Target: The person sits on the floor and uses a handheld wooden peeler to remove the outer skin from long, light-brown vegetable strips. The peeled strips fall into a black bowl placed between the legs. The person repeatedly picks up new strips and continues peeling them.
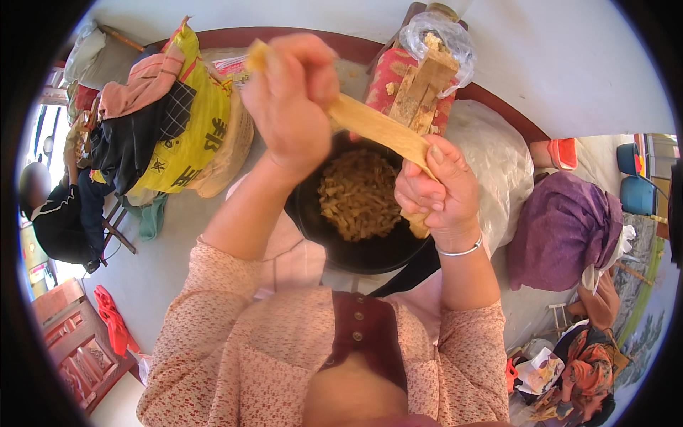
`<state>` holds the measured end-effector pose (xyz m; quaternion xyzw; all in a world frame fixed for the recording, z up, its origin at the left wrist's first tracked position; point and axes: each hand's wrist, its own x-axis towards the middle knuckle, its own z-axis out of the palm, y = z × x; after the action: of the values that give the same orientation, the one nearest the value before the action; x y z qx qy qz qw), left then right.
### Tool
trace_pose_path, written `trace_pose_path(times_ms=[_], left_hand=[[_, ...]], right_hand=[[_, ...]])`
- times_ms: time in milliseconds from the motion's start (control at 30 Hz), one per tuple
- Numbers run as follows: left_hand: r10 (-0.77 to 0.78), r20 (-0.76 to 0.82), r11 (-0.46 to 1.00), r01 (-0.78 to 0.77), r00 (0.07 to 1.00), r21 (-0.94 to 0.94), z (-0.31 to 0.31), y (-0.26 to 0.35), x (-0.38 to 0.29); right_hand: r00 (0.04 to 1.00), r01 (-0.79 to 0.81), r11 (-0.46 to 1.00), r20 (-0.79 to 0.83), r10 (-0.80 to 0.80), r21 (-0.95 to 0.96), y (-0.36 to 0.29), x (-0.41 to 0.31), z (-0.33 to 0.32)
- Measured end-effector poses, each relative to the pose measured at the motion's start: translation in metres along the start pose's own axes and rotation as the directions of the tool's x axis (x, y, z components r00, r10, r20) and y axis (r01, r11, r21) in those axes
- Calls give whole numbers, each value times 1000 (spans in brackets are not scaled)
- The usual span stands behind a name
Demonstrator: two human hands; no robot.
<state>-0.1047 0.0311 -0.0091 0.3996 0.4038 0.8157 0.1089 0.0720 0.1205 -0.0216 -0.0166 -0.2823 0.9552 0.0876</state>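
Observation:
A long, flat, yellowish strip (380, 124) of unclear material is stretched between my hands above a dark round basin. My left hand (291, 96), blurred, pinches its upper end, with a yellow tip showing above the fingers. Lower and to the right, my right hand (440, 187) grips the other end between thumb and fingers, and more of the yellowish material hangs below that fist. Inside the black basin (355, 264) lies a heap of short, curled yellow-brown pieces (357, 197). My right wrist bears a silver bangle (460, 251).
Wooden blocks (424, 88) and a clear plastic bag (437, 42) rest on a red patterned cushion (384, 74) beyond the basin. A yellow sack (200, 144) stands left, a purple cloth bundle (565, 229) right. Another person (64, 219) sits far left.

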Motion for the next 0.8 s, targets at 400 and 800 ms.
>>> trace_pose_path(times_ms=[400,800], left_hand=[[-589,290,791,464,754,400,21,-10,-41],[-124,534,849,-190,837,494,16,-15,-38]], right_hand=[[850,88,324,-99,-518,-942,17,4,-16],[943,-297,949,-192,272,-111,-8,-7,-23]])
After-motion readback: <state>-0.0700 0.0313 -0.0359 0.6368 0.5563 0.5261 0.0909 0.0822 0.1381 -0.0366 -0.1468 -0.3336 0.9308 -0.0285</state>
